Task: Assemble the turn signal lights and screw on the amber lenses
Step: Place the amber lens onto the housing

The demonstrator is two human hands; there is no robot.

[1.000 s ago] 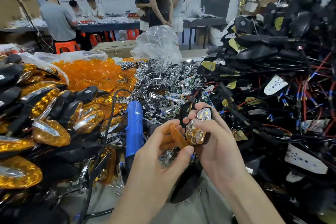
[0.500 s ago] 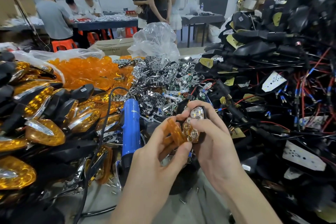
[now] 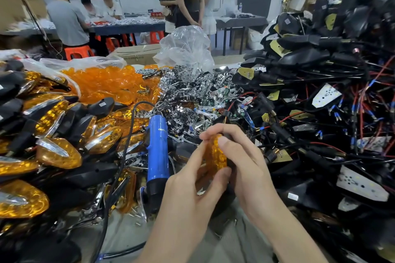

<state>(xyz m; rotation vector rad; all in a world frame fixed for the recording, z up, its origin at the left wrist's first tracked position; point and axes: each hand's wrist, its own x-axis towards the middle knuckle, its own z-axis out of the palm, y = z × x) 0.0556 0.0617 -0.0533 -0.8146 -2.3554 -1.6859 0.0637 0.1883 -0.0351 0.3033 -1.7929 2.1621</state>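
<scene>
Two hands on one unit, front centre, held just above the worktop [image 3: 124, 235]. Right hand [image 3: 248, 168] is curled round the black housing [image 3: 227, 135], thumb pressed on the upper end of the amber lens [image 3: 216, 157]. Left hand [image 3: 190, 196] pinches the same lens, thumb at its lower end, fingers along its left edge. Lens sits edge-on to the camera against the housing face; can't tell if it's fully seated. Blue electric screwdriver [image 3: 157, 151] lies on the worktop just left of the hands, black nose toward the person, cable looping off the far end. Loose screws [image 3: 133, 213] are scattered beside the nose. Finished signals [image 3: 57, 153] heaped on the left. Spare lens pile [image 3: 102, 83] behind them, partly in a clear bag. Chrome reflectors [image 3: 188, 87] centre back. Wired housings [image 3: 310, 60] stacked high on the right. Several people at tables at the back of the room.
</scene>
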